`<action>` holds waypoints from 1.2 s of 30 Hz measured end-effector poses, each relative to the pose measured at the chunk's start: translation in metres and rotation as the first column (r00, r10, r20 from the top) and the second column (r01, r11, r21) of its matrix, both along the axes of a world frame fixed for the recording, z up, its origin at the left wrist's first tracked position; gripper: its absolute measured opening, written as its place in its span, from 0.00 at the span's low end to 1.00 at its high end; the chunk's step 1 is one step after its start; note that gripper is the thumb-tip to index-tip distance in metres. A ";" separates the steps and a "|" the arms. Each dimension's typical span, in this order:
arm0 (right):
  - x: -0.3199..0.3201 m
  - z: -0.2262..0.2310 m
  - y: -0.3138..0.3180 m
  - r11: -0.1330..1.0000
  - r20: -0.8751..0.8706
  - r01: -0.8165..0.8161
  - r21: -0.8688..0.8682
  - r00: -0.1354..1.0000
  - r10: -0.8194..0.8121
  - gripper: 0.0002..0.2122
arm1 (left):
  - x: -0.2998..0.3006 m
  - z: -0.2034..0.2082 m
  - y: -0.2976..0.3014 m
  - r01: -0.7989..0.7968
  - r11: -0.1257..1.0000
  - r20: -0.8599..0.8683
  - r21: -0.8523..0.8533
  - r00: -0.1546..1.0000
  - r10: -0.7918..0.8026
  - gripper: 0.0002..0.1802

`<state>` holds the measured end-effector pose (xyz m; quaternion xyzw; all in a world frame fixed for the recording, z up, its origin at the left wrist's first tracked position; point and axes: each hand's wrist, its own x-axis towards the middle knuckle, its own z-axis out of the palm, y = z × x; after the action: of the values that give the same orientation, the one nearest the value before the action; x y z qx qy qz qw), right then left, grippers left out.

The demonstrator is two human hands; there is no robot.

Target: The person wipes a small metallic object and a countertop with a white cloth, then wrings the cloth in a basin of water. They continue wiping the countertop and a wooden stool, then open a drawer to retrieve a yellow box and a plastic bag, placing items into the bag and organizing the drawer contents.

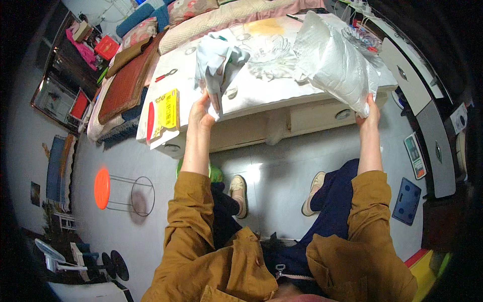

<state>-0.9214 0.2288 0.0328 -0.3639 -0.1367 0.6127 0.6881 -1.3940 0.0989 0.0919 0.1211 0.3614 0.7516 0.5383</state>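
My left hand (pixel 202 109) is closed on the lower end of a limp, crumpled pale grey sheet (pixel 217 56) with some green marks. Whether that sheet is cloth or a plastic bag, I cannot tell. At the right, the fingers of my right hand (pixel 370 111) grip the lower corner of a big, translucent white plastic bag (pixel 334 58). Both things are held over the white table (pixel 183 113). Left of my left hand, a yellow box (pixel 165 115) with red on it stands at the table's edge. Red-handled scissors (pixel 166 75) lie behind the box.
Below the tabletop are drawers and an open shelf (pixel 246 132). A round orange stool (pixel 102 188) with thin metal legs is on the floor at left. A blue bathroom-type scale (pixel 407 201) lies at right. Beyond the table is a bed with a cream quilted cover (pixel 201 27).
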 end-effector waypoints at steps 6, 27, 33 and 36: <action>0.011 0.000 0.020 1.000 -0.041 0.007 -0.031 0.999 -0.008 0.15 | -0.003 0.013 0.124 0.063 0.998 -0.118 0.016 0.991 -0.061 0.12; -0.009 0.000 0.058 0.988 -0.013 -0.156 0.003 0.988 0.157 0.21 | 0.019 0.033 0.175 -0.043 0.909 -0.639 -0.415 0.725 -0.257 0.35; -0.041 0.024 0.022 0.952 0.099 -0.307 0.018 0.948 0.304 0.23 | 0.035 0.048 0.119 0.019 0.947 -0.780 -0.321 0.561 -0.276 0.31; -0.041 0.020 0.015 0.955 0.148 -0.256 0.151 0.961 0.234 0.21 | 0.095 0.067 0.080 0.147 0.980 -0.906 -0.136 0.382 -0.183 0.32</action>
<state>-0.9619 0.2434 0.0530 -0.3234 -0.2762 0.6547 0.6249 -1.2989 0.1786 0.1588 0.5387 0.5950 0.4993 0.3264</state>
